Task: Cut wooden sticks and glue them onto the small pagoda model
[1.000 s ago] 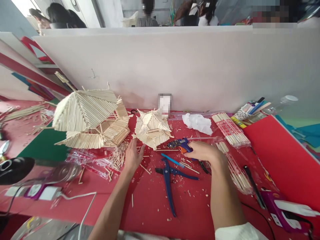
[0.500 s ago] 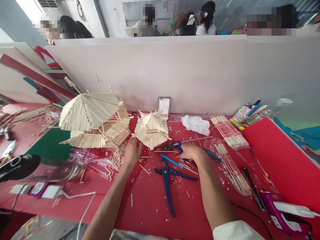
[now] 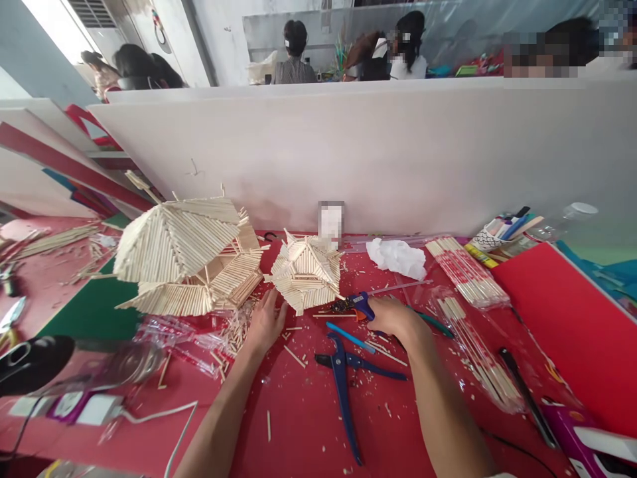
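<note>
Bench, 1 person, 2 hands in view.
L hand [image 3: 263, 323]: fingers apart, flat on red table [image 3: 298, 425], tips at lower-left edge of small stick model [image 3: 306, 272]; contact w/ model can't tell.
R hand [image 3: 395, 318]: clamped on glue gun [image 3: 354, 305], nozzle at the small model's lower-right edge.
Stick models: 2; large stick model [image 3: 184, 255] just left of the small one.
Blue cutters [image 3: 343, 378]: 1, on table betw. the forearms.
Chopstick packs: 2, one far [image 3: 465, 272], one near [image 3: 478, 358], both right of R hand.
Tissue [image 3: 397, 255]: 1, behind gun.
</note>
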